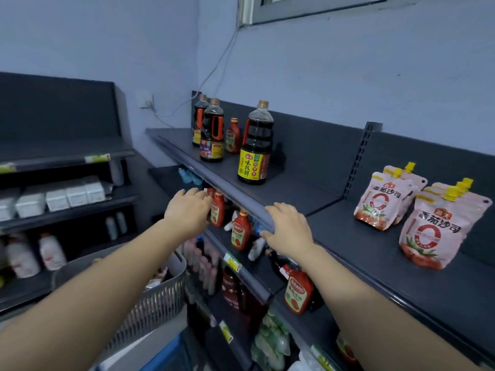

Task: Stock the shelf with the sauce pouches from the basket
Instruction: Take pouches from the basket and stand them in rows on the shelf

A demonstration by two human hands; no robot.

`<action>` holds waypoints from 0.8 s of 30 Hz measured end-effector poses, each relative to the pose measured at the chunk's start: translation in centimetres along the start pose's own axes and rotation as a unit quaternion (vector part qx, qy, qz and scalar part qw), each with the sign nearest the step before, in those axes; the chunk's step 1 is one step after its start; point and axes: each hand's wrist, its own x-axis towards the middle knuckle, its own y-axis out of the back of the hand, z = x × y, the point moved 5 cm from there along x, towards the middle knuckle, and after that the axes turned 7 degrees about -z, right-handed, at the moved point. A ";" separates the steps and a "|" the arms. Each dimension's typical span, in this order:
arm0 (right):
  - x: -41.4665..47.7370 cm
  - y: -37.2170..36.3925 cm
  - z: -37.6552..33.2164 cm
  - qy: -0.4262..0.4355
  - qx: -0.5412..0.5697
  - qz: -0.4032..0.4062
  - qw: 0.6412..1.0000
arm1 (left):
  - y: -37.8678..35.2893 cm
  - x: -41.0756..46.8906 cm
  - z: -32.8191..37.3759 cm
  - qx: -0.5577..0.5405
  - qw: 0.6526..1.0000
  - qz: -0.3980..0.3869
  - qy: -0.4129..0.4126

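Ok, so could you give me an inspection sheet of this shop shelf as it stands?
Surface: dark grey top shelf with back panel.
Job's things: tomato sauce pouches standing in two clusters toward its right; grey basket low left, contents unclear.
Clutter: soy sauce bottles on the top shelf; ketchup bottles on the shelf below.
Hands: left hand reaches toward a ketchup bottle; right hand rests on the top shelf's front edge; neither holds a pouch.
Cables: cable runs down the wall to a socket.
Surroundings: side shelving with white boxes; window above.
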 end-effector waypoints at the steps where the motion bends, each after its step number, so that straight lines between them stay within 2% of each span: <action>1: 0.5 -0.6 -1.1 0.008 0.004 -0.007 1.000 | -0.7 -0.6 -1.2 0.008 1.000 -0.009 0.009; 14: 8.6 -9.1 -17.2 0.125 0.033 -0.066 0.989 | -10.5 -7.6 -16.8 0.036 0.982 -0.127 0.132; 24: 13.9 -17.9 -25.7 0.144 0.026 -0.140 0.979 | -19.2 -10.1 -24.8 0.014 0.963 -0.214 0.166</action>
